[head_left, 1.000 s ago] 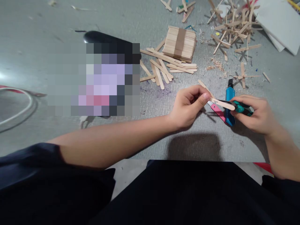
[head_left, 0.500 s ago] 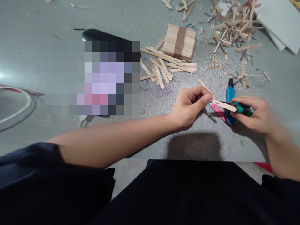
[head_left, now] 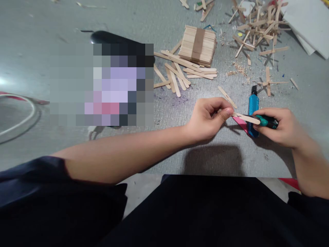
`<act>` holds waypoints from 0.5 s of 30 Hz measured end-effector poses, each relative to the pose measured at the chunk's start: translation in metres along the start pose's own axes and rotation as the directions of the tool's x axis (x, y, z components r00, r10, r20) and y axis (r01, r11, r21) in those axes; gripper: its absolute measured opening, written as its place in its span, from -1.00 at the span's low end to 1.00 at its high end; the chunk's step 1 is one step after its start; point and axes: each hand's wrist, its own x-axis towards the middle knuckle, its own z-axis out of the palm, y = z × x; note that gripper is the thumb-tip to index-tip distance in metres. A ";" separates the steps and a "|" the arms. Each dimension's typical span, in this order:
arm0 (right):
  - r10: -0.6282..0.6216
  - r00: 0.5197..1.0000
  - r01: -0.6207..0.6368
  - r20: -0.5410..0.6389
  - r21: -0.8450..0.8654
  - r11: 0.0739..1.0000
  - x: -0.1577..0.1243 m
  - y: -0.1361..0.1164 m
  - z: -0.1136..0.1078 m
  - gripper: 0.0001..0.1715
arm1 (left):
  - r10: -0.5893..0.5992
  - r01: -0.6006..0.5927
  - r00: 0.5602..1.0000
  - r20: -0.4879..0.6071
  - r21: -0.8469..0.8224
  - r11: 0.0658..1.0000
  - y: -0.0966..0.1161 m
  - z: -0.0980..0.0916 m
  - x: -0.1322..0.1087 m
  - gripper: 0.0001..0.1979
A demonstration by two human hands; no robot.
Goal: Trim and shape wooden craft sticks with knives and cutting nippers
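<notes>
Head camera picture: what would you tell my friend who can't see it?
A bare left hand pinches a wooden stick over a gray table while the right hand grips a green-and-black tool. Between them lie a blue tool and a partly hidden pink tool; beyond are a banded bundle of sticks, loose sticks and crossed sticks.

Slotted wooden stick [head_left: 248, 118] and hand tool [head_left: 270, 122], at three o'clock in the view.
The pale, flat stick points its rounded end between three and four o'clock; the tool, green-and-black-handled and partly hidden, adjoins that end.
</notes>
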 end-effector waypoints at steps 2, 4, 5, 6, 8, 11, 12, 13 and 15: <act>-0.001 1.000 0.001 0.003 -0.008 1.000 -0.001 0.001 0.001 -0.80 | 0.009 -0.009 1.000 -0.001 0.027 1.000 0.000 -0.001 -0.001 -0.53; 0.001 1.000 -0.001 0.010 -0.016 1.000 -0.002 0.001 0.001 -0.81 | 0.010 -0.010 1.000 -0.001 0.053 0.999 0.001 -0.002 -0.002 -0.57; 0.004 1.000 -0.004 0.014 -0.022 1.000 -0.002 0.000 0.002 -0.81 | 0.012 -0.012 1.000 0.000 0.065 0.998 0.001 -0.002 -0.003 -0.59; 0.007 1.000 -0.006 0.017 -0.027 1.000 -0.002 0.000 0.002 -0.82 | 0.018 -0.018 1.000 0.001 0.076 0.997 0.001 -0.002 -0.003 -0.61; 0.012 1.000 -0.011 0.022 -0.037 0.999 -0.003 -0.001 0.002 -0.83 | 0.039 -0.039 0.999 0.006 0.089 0.995 0.001 -0.003 -0.003 -0.63; 0.017 0.999 -0.016 0.028 -0.048 0.999 -0.003 -0.002 0.003 -0.86 | 0.050 -0.049 0.999 -0.009 0.096 0.994 0.000 -0.003 -0.004 -0.64; 0.016 1.000 -0.014 0.026 -0.052 0.999 -0.003 -0.003 0.003 -0.87 | 0.047 -0.045 0.999 -0.015 0.100 0.994 0.000 -0.003 -0.004 -0.65; 0.013 1.000 -0.011 0.023 -0.059 0.998 -0.004 -0.003 0.003 -0.88 | 0.045 -0.043 0.999 -0.021 0.104 0.994 -0.001 -0.003 -0.005 -0.66; 0.008 1.000 -0.006 0.014 -0.077 0.997 -0.005 -0.005 0.004 -0.90 | 0.052 -0.050 0.998 -0.019 0.107 0.993 -0.001 -0.004 -0.005 -0.67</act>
